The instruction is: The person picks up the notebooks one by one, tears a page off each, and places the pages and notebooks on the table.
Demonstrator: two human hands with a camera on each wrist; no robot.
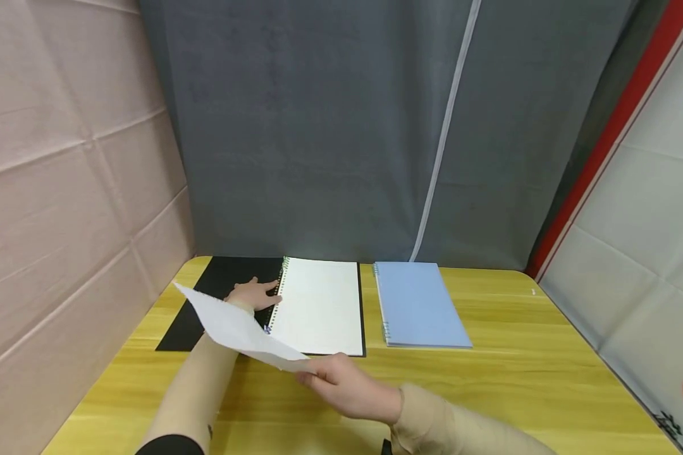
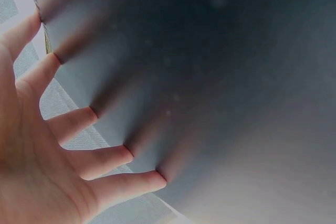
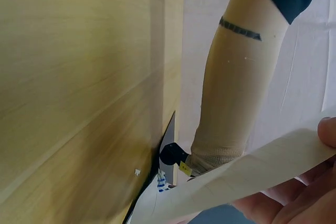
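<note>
Two notebooks lie on the yellow wooden desk (image 1: pixel 523 373) in front of me, both toward its far edge. The one on the left is an open notebook (image 1: pixel 319 306) with a blank white page facing up and its black cover (image 1: pixel 216 297) folded out flat toward the desk's far left corner, with the spiral binding (image 1: pixel 277 294) running between them. Just beside it on the right, not touching it, lies a closed blue notebook (image 1: pixel 418 303), its own spiral along its left edge.

My left hand (image 1: pixel 253 292) rests flat on the black cover, right next to the binding. The fingers (image 2: pixel 113 161) are spread and straight, their tips pressing the dark surface; they grip nothing.

My right hand (image 1: pixel 341 382) is over the near middle of the desk and holds a loose sheet of paper (image 1: pixel 233 325). It pinches the sheet at its lower right corner, with the thumb on top in the wrist view and the other fingers curled beneath. The sheet is lifted off the desk and tilted, slanting up and away to the left, so that it crosses over my left forearm and hides the near left corner of the open notebook. Its upper edge looks ragged.

Both forearms wear tan sleeves. A grey curtain (image 1: pixel 341 126) hangs behind the far edge of the desk, and a pinkish cloth (image 1: pixel 62 189) covers the wall along the left edge.
</note>
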